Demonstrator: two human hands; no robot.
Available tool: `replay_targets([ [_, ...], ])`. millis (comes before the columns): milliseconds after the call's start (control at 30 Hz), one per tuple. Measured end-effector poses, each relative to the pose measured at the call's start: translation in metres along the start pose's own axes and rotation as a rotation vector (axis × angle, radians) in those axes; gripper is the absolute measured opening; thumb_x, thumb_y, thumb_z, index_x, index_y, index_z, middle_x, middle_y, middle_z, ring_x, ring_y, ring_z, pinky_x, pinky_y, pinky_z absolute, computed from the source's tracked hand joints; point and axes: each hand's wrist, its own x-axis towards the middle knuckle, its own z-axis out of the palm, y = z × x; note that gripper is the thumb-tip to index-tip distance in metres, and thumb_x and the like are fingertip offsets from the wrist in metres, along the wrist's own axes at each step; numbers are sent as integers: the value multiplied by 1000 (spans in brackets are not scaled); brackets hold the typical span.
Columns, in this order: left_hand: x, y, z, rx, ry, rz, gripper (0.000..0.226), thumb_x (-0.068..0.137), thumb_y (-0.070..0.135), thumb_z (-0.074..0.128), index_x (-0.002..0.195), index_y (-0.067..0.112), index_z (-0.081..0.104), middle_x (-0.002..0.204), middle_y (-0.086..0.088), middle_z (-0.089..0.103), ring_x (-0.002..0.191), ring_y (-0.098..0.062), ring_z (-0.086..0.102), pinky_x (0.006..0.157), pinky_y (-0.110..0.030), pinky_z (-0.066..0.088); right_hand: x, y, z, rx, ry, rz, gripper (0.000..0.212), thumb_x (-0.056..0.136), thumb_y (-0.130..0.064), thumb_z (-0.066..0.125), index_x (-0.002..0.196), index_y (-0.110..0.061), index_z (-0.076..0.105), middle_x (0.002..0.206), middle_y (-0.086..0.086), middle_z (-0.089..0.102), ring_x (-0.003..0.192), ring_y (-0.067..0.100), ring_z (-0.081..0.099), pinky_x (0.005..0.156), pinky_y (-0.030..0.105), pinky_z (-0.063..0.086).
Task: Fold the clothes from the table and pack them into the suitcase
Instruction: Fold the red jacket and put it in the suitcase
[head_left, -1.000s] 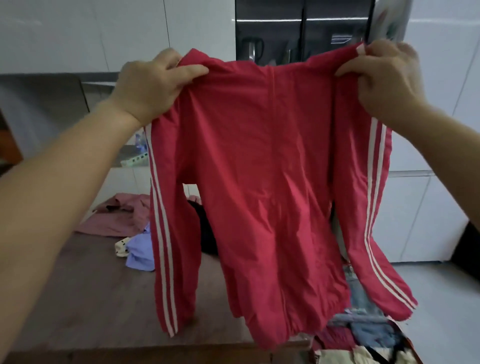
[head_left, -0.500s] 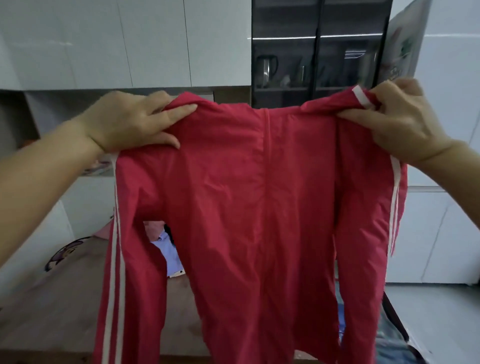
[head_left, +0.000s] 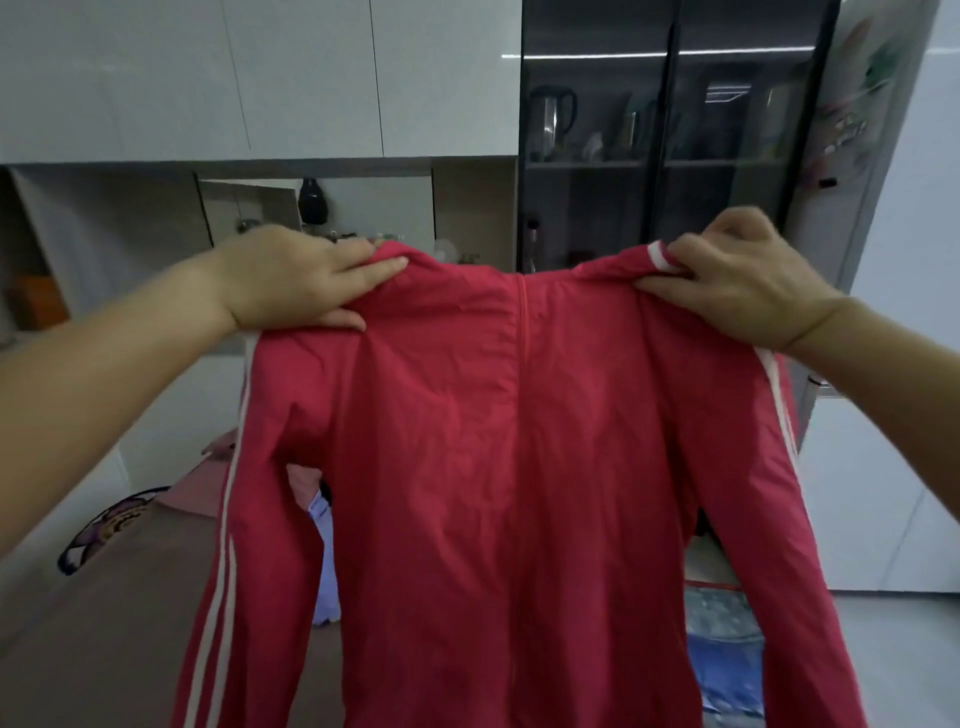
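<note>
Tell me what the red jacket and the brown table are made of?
The red jacket looks like thin, smooth synthetic cloth, maybe nylon: it shows fine crinkles and a faint sheen. The table looks like matte brown wood or wood-look board; its grain is too blurred to tell.

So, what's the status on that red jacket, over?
Shoulders of the red jacket gripped by left hand and right hand. Jacket held up, hanging spread, not yet folded. Behind it, other clothes lie on the table.
</note>
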Motion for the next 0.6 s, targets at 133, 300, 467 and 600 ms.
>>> replay_targets([
  [133,35,14,117,-10,-223,-132,70,94,38,47,150,10,14,145,-13,37,105,-27,59,65,-37,56,10,-31,112,-36,-201,103,31,94,-8,38,106,-15,66,92,6,58,68,28,56,88,45,42],
  [300,55,73,252,-162,-450,-542,74,92,15,50,151,21,7,157,-15,4,127,-34,36,94,-42,41,15,-109,225,66,-876,520,56,96,-36,32,149,-38,12,159,7,-8,143,40,7,109,63,-9],
  [467,22,192,317,-465,-534,-502,84,80,39,67,149,20,23,158,-12,11,137,-40,25,106,-50,33,-45,-214,269,282,-949,553,52,86,-44,44,134,-28,51,155,14,21,136,44,29,105,71,13],
  [600,-42,287,317,-715,-467,-521,97,48,51,85,132,18,52,142,-14,46,119,-40,54,88,-52,51,-126,-293,244,497,-1088,541,56,62,-42,70,116,-27,61,144,16,38,121,41,45,97,70,29],
])
